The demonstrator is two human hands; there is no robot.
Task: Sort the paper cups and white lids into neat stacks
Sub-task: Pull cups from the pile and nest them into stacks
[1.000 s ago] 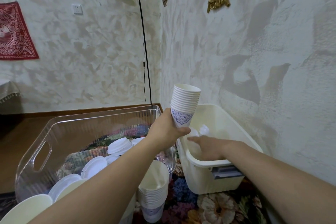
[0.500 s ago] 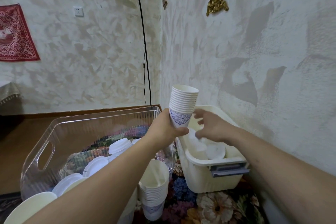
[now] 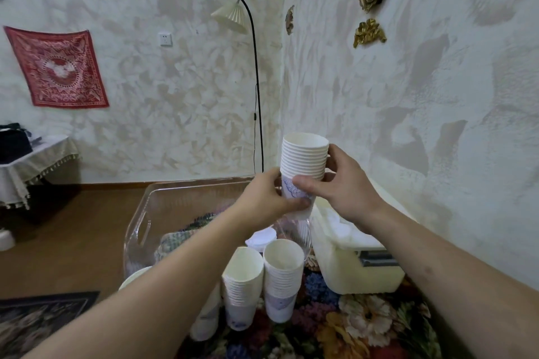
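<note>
Head view. Held stack of paper cups [image 3: 303,166] is up at chest height over the gap between the clear bin [image 3: 163,213] and the white tub [image 3: 350,271], upright, rims up. Left hand [image 3: 262,198] has its grip wrapped round the patterned base cup. Right hand [image 3: 347,183] has come out of the white tub, where it was reaching a second ago, and now grasps the same stack: thumb across the lower front, fingers round the far side of the rims. So both grips are closed on the one stack.

Reading: the right hand looks to be squaring or steadying the nested cups, not fetching another piece.

Two finished cup stacks [image 3: 262,283] stand side by side on the floral rug [image 3: 350,326], near and below the hands; a third shows partly behind the left forearm. White lids [image 3: 261,237] lie loose in the clear bin, more pale pieces in the white tub, unclear which. Lids appear unsorted yet.
</note>
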